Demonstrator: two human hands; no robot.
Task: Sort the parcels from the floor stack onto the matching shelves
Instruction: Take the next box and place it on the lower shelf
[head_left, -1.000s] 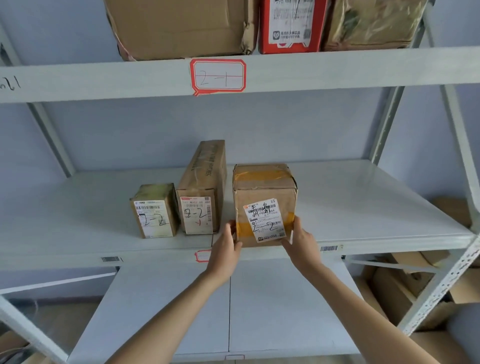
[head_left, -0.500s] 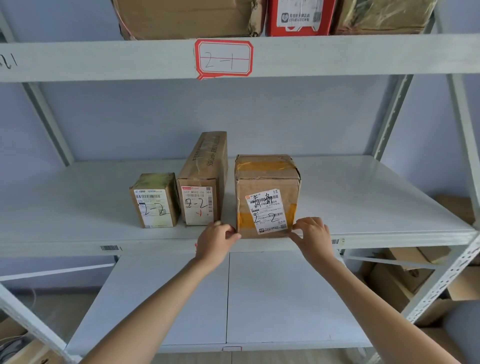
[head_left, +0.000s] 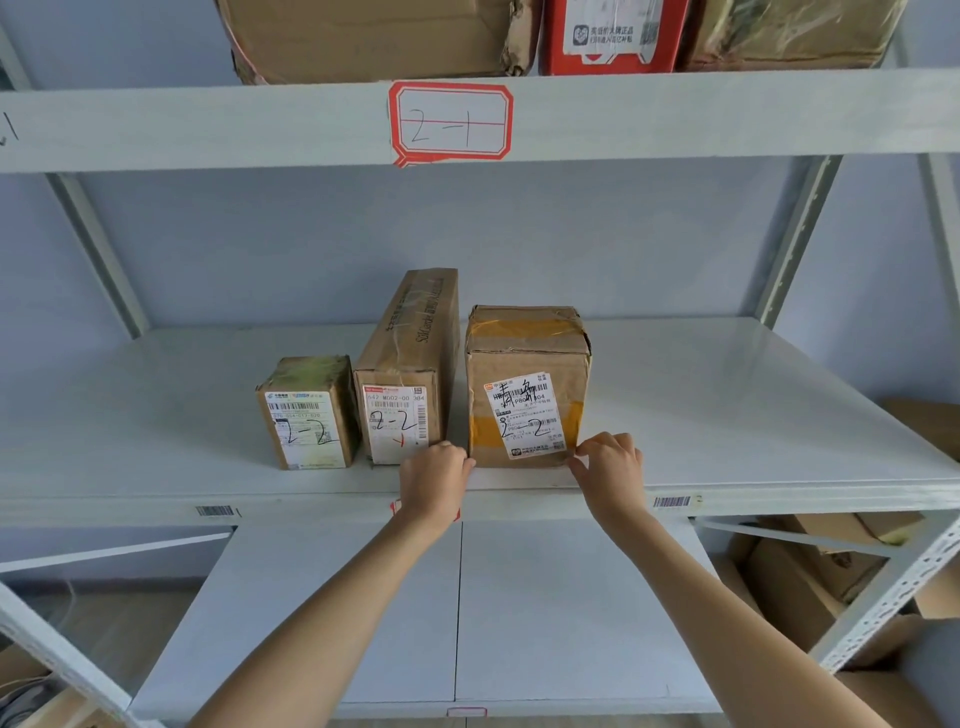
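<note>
A brown parcel (head_left: 524, 353) with yellow tape and a white label marked 2-2 stands on the white middle shelf (head_left: 727, 405), near its front edge. My left hand (head_left: 434, 478) has curled fingers and touches the parcel's lower left front corner. My right hand (head_left: 610, 467) has bent fingers whose tips touch the lower right front corner. Neither hand wraps round the parcel. To its left stand a long parcel (head_left: 408, 353) and a small parcel (head_left: 309, 410), both marked 2-2.
The upper shelf beam carries a red-framed tag reading 2-1 (head_left: 451, 122), with brown parcels (head_left: 374, 36) and a red one (head_left: 613, 31) above it. A lower white shelf (head_left: 457, 613) lies beneath my arms. Cardboard boxes (head_left: 795, 577) sit at the lower right behind a slanted upright.
My hands let go of the parcel's sides after setting it on the shelf. They now rest at its lower front corners, and the parcel sits a little deeper.
</note>
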